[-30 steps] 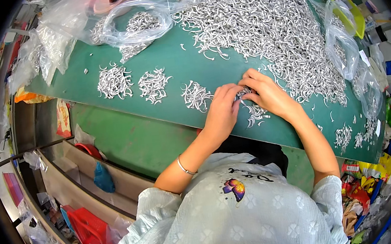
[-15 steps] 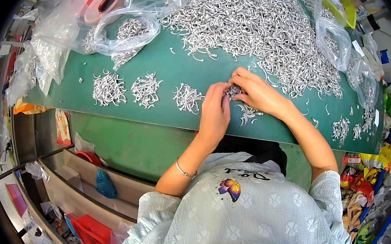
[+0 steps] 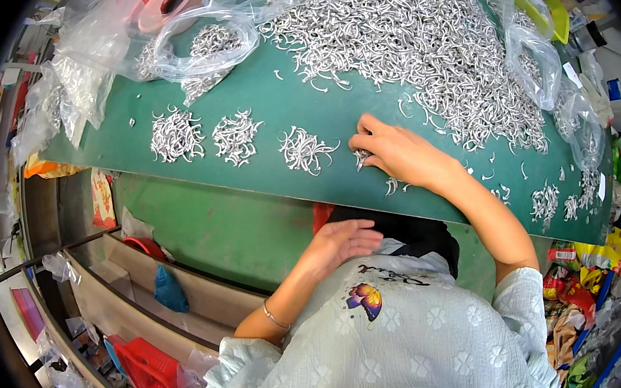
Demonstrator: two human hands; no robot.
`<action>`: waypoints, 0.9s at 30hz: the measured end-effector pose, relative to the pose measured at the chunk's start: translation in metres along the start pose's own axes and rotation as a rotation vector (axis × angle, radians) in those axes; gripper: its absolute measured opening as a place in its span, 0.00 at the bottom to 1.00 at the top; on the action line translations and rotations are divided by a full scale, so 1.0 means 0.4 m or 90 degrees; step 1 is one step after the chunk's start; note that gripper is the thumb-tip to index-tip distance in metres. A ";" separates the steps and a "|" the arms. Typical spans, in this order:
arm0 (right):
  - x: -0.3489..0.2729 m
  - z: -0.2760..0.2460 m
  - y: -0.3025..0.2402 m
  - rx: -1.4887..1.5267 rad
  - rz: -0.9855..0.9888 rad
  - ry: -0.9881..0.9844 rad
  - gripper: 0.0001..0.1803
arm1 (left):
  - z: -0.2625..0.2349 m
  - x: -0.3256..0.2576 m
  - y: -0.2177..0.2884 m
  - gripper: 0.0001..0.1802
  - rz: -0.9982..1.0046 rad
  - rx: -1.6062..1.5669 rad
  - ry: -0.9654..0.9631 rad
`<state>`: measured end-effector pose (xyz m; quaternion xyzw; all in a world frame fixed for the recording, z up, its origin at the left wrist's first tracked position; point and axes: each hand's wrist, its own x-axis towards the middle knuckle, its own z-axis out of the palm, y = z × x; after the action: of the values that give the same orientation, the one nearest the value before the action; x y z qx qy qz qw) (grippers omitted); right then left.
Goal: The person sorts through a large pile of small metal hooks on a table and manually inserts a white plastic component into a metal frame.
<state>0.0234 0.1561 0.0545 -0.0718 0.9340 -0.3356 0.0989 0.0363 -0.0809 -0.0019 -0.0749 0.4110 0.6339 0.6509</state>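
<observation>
My right hand (image 3: 402, 154) rests on the green table top with its fingers curled round a clump of small curved silver metal pieces (image 3: 361, 159). Most of the clump is hidden under the fingers. My left hand (image 3: 343, 242) is off the table, in front of my body, its fingers stretched out and nothing in it. Left of the right hand lie three small piles of the same pieces: a near one (image 3: 306, 150), a middle one (image 3: 237, 137) and a far-left one (image 3: 176, 135). A few loose pieces (image 3: 392, 185) lie just below the right hand.
A large heap of these pieces (image 3: 415, 42) covers the back right of the table. Clear plastic bags (image 3: 210, 46) and a pink container (image 3: 158, 12) stand back left. A yellow-green basket (image 3: 547, 6) is at far right. Below left are drawers and a red basket (image 3: 148, 370).
My left hand has come away from the clump and dropped back off the table toward my body, opening. The right hand has shifted slightly left and down, keeping the clump.
</observation>
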 end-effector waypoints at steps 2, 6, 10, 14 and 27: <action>-0.008 0.014 -0.010 -0.005 -0.010 0.000 0.16 | -0.011 0.043 -0.005 0.28 -0.038 -0.126 0.017; -0.012 0.031 -0.035 -0.022 -0.023 -0.016 0.16 | -0.032 0.111 0.023 0.35 -0.028 -0.174 -0.056; -0.032 0.056 -0.058 -0.059 -0.072 0.002 0.15 | -0.059 0.150 0.036 0.36 -0.062 -0.327 -0.264; -0.045 0.076 -0.087 -0.094 -0.118 -0.012 0.14 | -0.080 0.142 0.024 0.35 -0.101 -0.358 -0.208; -0.114 0.166 -0.122 -0.107 -0.192 0.079 0.12 | -0.104 0.149 -0.031 0.19 -0.083 -0.311 0.035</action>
<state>0.0865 0.0872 0.0418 -0.1982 0.9417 -0.2714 -0.0167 0.0208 -0.0634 -0.0718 -0.2737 0.2574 0.6692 0.6412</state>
